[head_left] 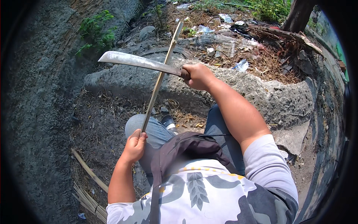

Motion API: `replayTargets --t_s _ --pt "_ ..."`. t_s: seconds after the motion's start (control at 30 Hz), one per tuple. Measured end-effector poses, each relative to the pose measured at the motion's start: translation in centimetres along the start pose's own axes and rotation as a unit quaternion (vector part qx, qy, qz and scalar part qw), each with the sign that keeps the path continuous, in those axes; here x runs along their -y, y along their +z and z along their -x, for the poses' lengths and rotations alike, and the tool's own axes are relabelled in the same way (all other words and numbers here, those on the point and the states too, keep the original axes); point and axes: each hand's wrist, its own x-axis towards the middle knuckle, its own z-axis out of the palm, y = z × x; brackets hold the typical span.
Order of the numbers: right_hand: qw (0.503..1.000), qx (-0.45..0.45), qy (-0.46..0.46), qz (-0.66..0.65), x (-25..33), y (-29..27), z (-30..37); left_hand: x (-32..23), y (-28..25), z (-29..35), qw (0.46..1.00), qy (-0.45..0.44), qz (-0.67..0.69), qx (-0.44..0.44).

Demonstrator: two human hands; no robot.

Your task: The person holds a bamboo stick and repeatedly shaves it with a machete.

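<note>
My right hand [198,76] is closed around the dark handle of a machete [140,61], whose broad pale blade points to the left. Closed on the lower end of a long bamboo strip [153,98] is my left hand [134,146], above my left knee. The strip slants up and away to the right, its far end beyond the blade. Blade and strip cross a short way left of the machete's handle; they appear to touch there. Most of the handle is hidden inside my right fist.
A rough concrete ledge [253,93] runs across in front of my knees. Beyond it lie litter, dry leaves and a tree trunk [298,16]. A rough wall [37,112] rises at the left. A bundle of thin sticks [89,203] and a bamboo piece [89,170] lie at lower left.
</note>
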Motion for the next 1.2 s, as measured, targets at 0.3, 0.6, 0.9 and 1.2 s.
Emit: replayTargets --t_s 0.3,0.6,0.9,1.2 --pt "0.985 -0.018 0.163 0.045 -2.5 -1.4 -1.4 -1.9 -0.8 1.7 0.999 0.014 -0.029 0.019" --pt "0.989 -0.069 0.122 -0.054 -4.0 0.2 -1.2 -0.4 -0.3 1.5 1.0 -0.017 -0.009 0.02" --pt "0.977 -0.073 0.059 -0.192 -4.5 0.5 -1.2 -0.2 -0.3 1.1 0.999 0.038 -0.016 0.021" --pt "0.976 -0.17 -0.041 0.129 -3.3 -1.0 -1.3 0.0 -0.8 1.9 0.995 0.016 0.094 0.035"
